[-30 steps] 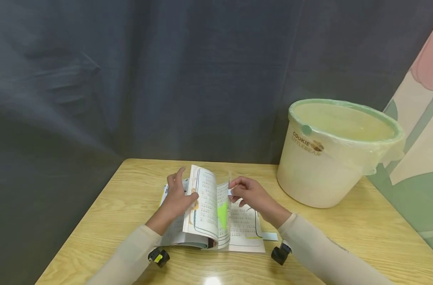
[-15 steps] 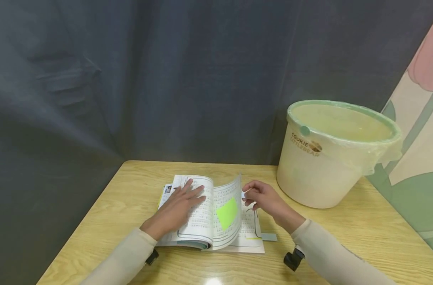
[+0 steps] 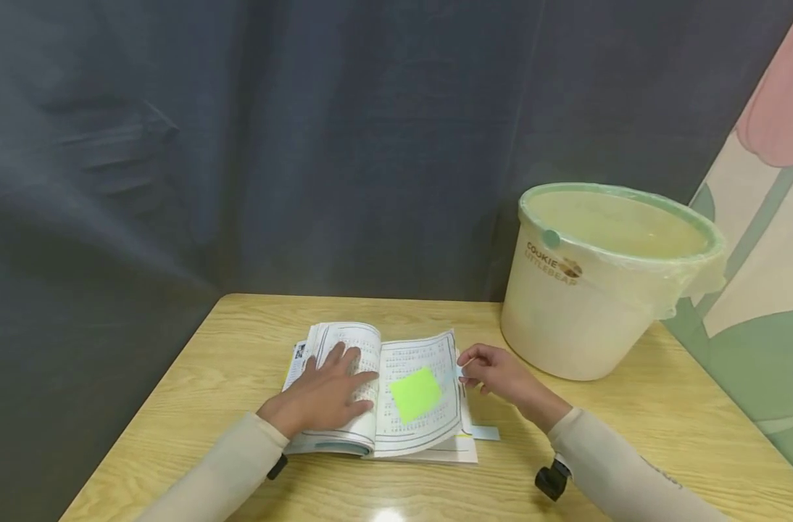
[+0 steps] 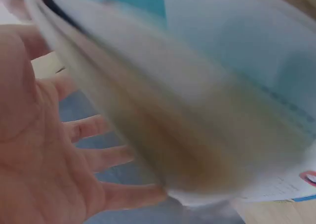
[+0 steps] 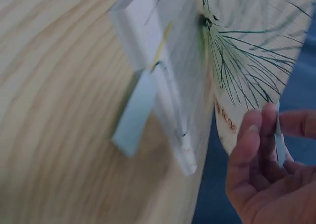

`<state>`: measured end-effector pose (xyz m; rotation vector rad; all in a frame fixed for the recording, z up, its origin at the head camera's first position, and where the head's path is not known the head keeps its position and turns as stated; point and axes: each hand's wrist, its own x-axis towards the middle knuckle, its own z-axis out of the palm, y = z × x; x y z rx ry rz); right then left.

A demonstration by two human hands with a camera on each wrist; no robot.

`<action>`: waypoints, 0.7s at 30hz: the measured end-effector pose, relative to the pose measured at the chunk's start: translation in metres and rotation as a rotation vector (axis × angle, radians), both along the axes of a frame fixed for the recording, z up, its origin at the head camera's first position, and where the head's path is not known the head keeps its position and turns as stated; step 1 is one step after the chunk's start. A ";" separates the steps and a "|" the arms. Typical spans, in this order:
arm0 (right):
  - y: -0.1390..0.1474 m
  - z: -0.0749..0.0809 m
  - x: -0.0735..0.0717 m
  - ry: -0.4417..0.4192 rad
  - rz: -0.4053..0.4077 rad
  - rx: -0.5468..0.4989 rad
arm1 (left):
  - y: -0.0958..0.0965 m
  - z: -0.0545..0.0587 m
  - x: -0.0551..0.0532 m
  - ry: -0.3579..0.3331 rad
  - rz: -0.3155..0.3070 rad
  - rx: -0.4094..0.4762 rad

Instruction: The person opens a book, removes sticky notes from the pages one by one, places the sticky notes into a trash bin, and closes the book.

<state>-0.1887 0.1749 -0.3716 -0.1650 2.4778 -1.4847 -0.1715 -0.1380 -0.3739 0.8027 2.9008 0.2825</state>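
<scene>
An open book (image 3: 396, 442) with printed pages lies on the table in the head view. My left hand (image 3: 325, 391) rests on its left-hand pages with fingers spread. A bright green sticky note (image 3: 416, 394) is on the right-hand page, whose outer edge is lifted. At that edge my right hand (image 3: 501, 375) pinches a pale blue tab (image 5: 280, 147) between thumb and fingers. In the right wrist view the lifted page's back (image 5: 252, 51) shows a drawing of green needles. The left wrist view shows the left palm (image 4: 39, 150) beside blurred page edges.
A second pale blue tab (image 3: 486, 433) sticks out from the pages below, over the wooden table (image 3: 194, 435). A large cream bucket (image 3: 575, 319) with a green rim stands at the back right. Behind the table hangs a dark curtain (image 3: 370, 145).
The left hand has pressed the left-hand pages down and lies flatter. The right hand has moved right, drawing the lifted page over, and the green sticky note has come into full view.
</scene>
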 end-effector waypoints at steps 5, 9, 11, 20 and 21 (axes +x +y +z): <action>0.007 -0.012 0.000 -0.016 0.053 0.057 | 0.005 0.001 0.003 0.058 -0.062 -0.031; 0.012 -0.023 0.000 0.042 0.124 0.185 | 0.007 0.003 0.007 0.080 -0.123 -0.087; 0.012 -0.027 0.002 0.065 0.147 0.266 | 0.008 0.002 0.008 0.048 -0.126 -0.095; 0.010 -0.030 0.006 0.119 0.189 0.395 | 0.008 -0.010 0.007 -0.094 -0.098 -0.010; 0.010 -0.029 0.006 0.139 0.191 0.409 | 0.009 -0.011 0.007 -0.099 -0.099 -0.006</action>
